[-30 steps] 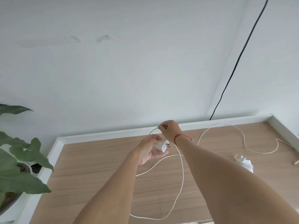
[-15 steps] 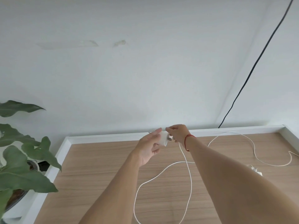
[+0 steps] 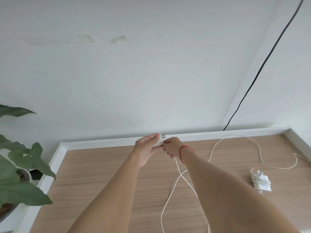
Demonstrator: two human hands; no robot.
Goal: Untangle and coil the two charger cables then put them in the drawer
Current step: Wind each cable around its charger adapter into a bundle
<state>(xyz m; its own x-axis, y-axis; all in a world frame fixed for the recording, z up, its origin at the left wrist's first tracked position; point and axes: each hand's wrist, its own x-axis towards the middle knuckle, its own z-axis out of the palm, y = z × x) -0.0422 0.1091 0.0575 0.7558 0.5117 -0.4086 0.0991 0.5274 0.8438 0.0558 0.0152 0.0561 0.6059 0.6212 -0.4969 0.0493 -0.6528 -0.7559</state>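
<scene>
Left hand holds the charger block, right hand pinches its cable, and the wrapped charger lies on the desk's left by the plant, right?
No: the head view shows the wrapped charger on the desk's right, far from the plant. The rest holds: left hand on the charger block, right hand pinching its cable.

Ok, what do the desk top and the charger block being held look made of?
The light brown desk top looks like matt wood-grain laminate, given its even streaks; veneer is possible. The small white charger block seems smooth hard plastic, with dull metal prongs.
</scene>
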